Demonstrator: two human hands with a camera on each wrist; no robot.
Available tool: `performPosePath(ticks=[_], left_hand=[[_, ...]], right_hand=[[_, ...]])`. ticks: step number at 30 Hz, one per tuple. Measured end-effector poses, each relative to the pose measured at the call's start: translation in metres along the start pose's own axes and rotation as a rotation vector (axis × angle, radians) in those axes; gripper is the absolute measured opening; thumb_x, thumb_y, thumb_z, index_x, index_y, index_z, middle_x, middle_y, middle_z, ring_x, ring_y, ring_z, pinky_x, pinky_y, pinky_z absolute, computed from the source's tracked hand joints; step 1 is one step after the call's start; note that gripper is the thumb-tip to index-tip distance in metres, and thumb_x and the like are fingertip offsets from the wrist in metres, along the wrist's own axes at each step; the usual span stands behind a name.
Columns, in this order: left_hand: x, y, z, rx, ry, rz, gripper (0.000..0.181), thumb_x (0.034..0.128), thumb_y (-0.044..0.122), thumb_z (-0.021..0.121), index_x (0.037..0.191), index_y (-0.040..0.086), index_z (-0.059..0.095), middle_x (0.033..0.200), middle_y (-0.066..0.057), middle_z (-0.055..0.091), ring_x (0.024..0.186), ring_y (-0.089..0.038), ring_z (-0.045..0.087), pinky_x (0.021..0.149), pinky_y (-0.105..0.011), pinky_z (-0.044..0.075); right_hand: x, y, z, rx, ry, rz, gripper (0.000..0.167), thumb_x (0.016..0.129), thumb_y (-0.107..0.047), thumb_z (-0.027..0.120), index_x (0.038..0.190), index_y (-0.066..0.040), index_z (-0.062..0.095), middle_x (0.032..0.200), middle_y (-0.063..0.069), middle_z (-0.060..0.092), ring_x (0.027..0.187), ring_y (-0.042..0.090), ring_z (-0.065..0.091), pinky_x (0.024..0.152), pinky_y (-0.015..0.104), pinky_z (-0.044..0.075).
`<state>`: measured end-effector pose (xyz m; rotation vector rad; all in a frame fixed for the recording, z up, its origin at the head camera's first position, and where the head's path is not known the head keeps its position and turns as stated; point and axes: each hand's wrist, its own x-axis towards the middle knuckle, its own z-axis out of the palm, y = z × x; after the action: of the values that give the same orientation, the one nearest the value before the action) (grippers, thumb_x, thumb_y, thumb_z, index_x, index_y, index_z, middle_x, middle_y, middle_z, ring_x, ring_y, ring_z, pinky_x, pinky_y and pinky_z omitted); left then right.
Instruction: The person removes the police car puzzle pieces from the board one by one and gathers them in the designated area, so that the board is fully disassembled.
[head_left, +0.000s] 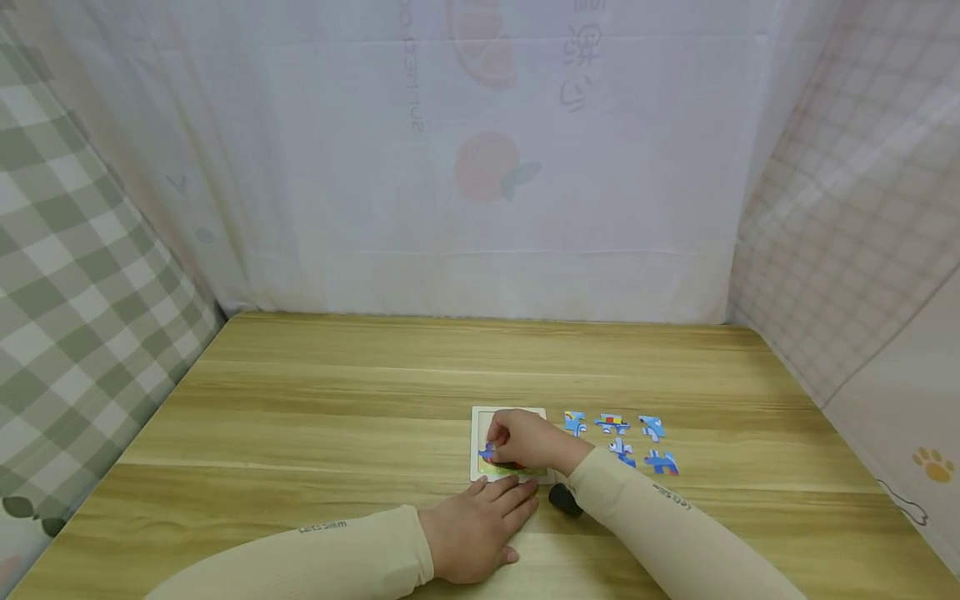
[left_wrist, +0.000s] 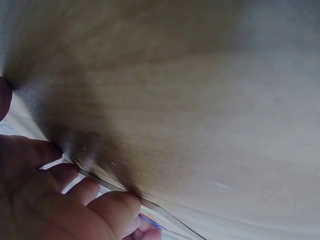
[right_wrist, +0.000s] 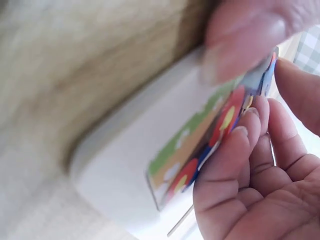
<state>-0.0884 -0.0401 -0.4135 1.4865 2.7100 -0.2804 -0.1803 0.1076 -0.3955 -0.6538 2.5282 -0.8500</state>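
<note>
"Grip of the right hand (head_left: 525,439): has it got anything?"

"Yes, thumb and fingers pinch a blue puzzle piece (head_left: 487,452) at the left part of the white tray (head_left: 475,425). I can't tell whether it touches the bottom."

"And inside the tray?"

"Along the near side, a green strip (right_wrist: 172,148) and red wheels (right_wrist: 227,117) with yellow centres."

"What about the left hand (head_left: 480,529)?"

"Its grip is released, fingers stretched out, fingertips at the tray's near edge."

"Anything outside the tray?"

"Five loose pieces (head_left: 652,427) on the bench (head_left: 300,425), just to its right."
</note>
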Motion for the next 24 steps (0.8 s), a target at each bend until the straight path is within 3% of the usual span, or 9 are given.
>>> performPosePath(ticks=[10,17,24], left_hand=[[0.0011,0.0001,-0.0004,-0.01,-0.005,-0.006,0.059,0.1007,0.048,0.039,0.149,0.014,0.036,0.155,-0.001,0.031,0.14,-0.017,0.031,0.105,-0.035,0.04],[0.0012,0.0002,-0.0006,-0.023,-0.01,-0.01,0.06,0.1006,0.048,0.039,0.15,0.015,0.036,0.155,0.0,0.03,0.141,-0.017,0.031,0.105,-0.036,0.04],[0.0012,-0.0007,-0.0002,-0.036,-0.017,-0.001,0.06,0.1008,0.048,0.039,0.15,0.014,0.034,0.156,-0.001,0.029,0.141,-0.018,0.031,0.105,-0.036,0.039]], right_hand=[[0.0019,0.0053,-0.0019,0.124,-0.01,-0.004,0.012,0.083,0.001,0.071,0.088,-0.003,0.06,0.077,-0.001,0.057,0.069,0.011,0.05,0.063,0.023,0.044],[0.0021,0.0067,-0.0026,0.226,-0.006,0.034,0.01,0.085,0.0,0.069,0.089,-0.003,0.061,0.081,0.001,0.061,0.075,0.012,0.056,0.07,0.026,0.048],[0.0039,0.0074,-0.0034,0.269,0.003,0.049,0.01,0.084,0.0,0.07,0.087,-0.003,0.061,0.079,0.001,0.06,0.074,0.012,0.055,0.068,0.026,0.047]])
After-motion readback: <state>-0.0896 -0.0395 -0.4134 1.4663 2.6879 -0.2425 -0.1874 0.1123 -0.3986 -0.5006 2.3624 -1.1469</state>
